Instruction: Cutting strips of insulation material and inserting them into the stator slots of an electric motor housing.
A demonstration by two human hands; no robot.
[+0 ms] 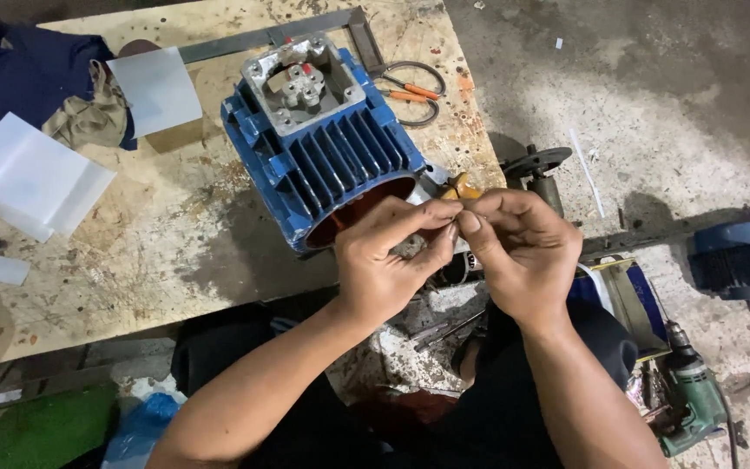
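My left hand (388, 265) and right hand (518, 252) met in front of the open end of the blue motor housing (327, 152), which lay on its side at the edge of the worn bench (132, 252). The fingers (434, 227) of both hands were pinched together, tip against tip, on something too small to make out. Just behind my right hand a small orange piece (462, 185) showed against the rim of the housing; whether I touched it could not be told. The grey terminal box (304, 82) on top of the housing stood open. Beyond it, orange-handled scissors (411, 91) lay beside a metal square (305, 33). White plastic sheets (36, 174) and a dark blue cloth (19, 74) lay at the far left of the bench. On the concrete floor (670, 104) to my right stood a green power drill (694, 395) and another blue motor (735, 260), well apart from my hands.
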